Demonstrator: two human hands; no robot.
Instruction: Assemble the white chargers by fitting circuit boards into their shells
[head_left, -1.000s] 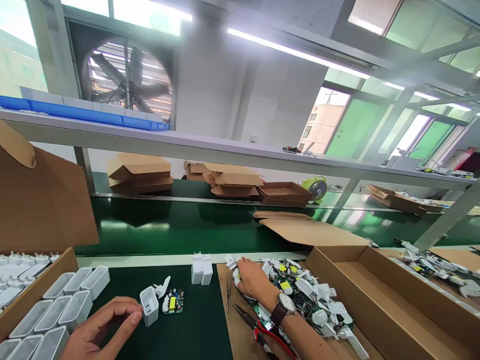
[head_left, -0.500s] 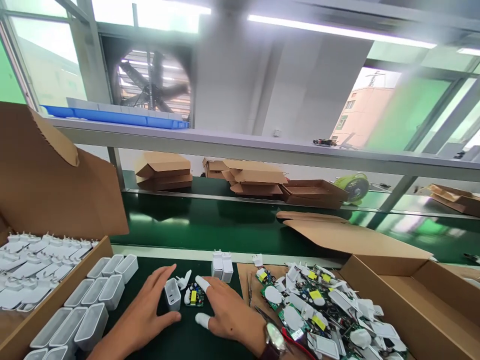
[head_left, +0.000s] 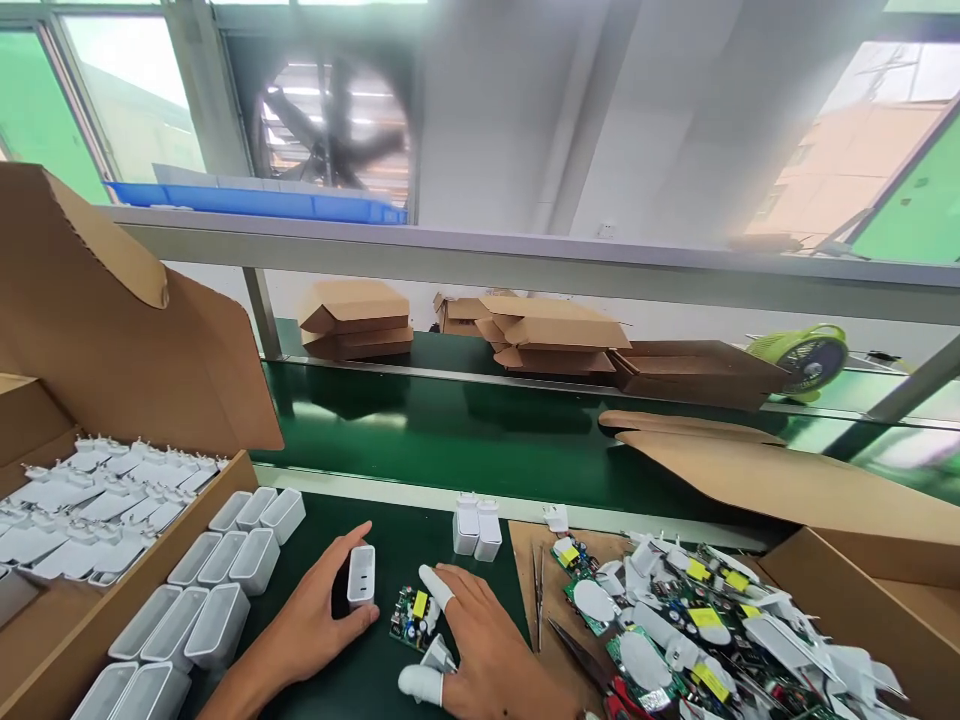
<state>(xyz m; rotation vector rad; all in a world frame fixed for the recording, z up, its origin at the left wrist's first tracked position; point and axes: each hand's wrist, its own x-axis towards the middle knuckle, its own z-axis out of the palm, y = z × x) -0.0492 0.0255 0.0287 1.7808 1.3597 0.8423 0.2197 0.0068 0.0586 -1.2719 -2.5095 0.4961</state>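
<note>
On the dark green work surface stands a white charger housing (head_left: 361,576) with two slots in its face. My left hand (head_left: 319,610) curves around its left side, forefinger by the top and thumb by the lower end, fingers apart. A small circuit board (head_left: 415,616) with a yellow-wrapped component lies to the right. Over its right edge is my right hand (head_left: 480,640), spread, with white covers on the thumb and a fingertip. A small white plastic piece (head_left: 439,655) sits between that thumb and forefinger; whether they touch it is unclear. Two white chargers (head_left: 477,527) stand behind.
Rows of open white housings (head_left: 217,615) line the left, beside a carton (head_left: 240,490) of white parts. Tweezers (head_left: 538,595) and red-handled pliers (head_left: 600,675) lie near a heap of boards and casings (head_left: 697,630). Another carton (head_left: 862,570) stands at right.
The view has shifted, so the scene sits farther right. The white piece went from behind the board to its near right side. The board has come nearer and turned. The slotted housing stands straighter.
</note>
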